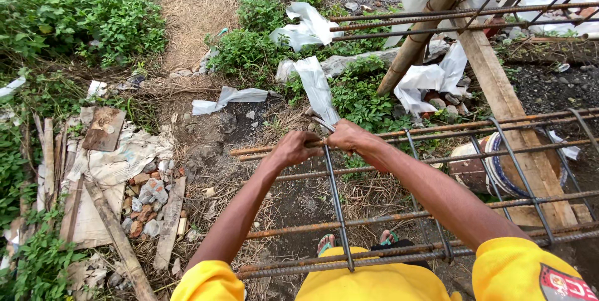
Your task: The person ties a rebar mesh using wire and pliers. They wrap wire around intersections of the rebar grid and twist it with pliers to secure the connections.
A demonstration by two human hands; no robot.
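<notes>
Rebar cage (437, 151): rusty long bars, dark stirrups; right end cut off by frame edge. Feet half hidden under bars. Small tool at the hands hard to make out. Open dirt lies left of the cage; rubble (146, 204) beyond. Left hand (294, 149): fingers curled shut around top bar. Right hand (350, 137): fist closed at stirrup (337, 207) crossing, touching the left. Both arms extended forward.

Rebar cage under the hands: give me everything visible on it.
The rebar cage is a frame of long rusty ribbed steel bars lying roughly level, crossed by darker, thinner bent ties. It runs from mid-frame out past the right edge, above dirt and dry grass. Both hands meet on its far top bar: the left hand grips the bar, and the right hand closes over it where a dark tie crosses. A wooden plank passes beneath it.
</notes>
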